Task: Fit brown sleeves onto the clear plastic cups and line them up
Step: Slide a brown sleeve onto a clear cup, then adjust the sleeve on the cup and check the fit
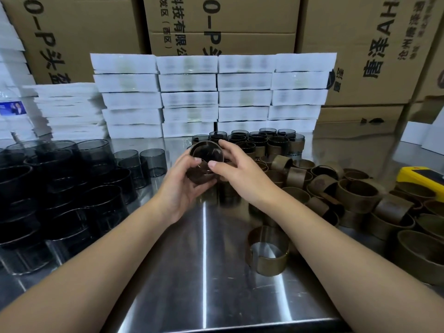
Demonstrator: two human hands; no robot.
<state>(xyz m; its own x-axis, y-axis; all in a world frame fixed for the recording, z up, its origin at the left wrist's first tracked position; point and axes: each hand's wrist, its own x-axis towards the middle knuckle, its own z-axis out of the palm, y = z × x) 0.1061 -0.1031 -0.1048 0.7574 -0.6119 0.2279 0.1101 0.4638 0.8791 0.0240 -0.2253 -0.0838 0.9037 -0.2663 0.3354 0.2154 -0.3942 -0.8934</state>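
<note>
Both hands gripped one cup (206, 164) above the counter (204, 272): left hand (181, 186) and right hand (236, 173) had fingers curled round its brown sleeve (204, 145), loose sleeves (360, 200) lying right of it.

Both bare forearms extend from the near edge and converge toward the centre. The left hand (181, 188) is palm-up, its fingers curled under the cup (204, 155). The right hand (240, 169) grips the cup from the right, thumb at the near rim and fingers over the far side.
</note>
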